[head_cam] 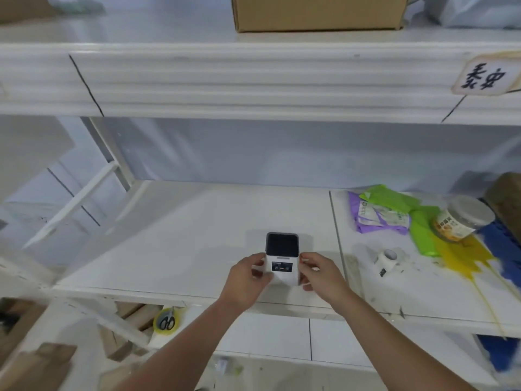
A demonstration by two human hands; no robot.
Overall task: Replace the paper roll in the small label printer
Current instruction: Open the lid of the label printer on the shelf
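A small white label printer (282,259) with a dark top stands upright on the white shelf board (174,249), near its front edge. My left hand (248,277) grips the printer's left side. My right hand (320,275) holds its right side with fingertips on the casing. A white paper roll (387,259) lies on the neighbouring board to the right, apart from both hands. Whether the printer's lid is open is unclear.
Green and purple plastic bags (394,213), a lidded jar (462,220) and a yellow bag (462,255) crowd the right of the shelf. A cardboard box (318,12) sits on the upper shelf. Scissors in a tape roll (167,323) lie below.
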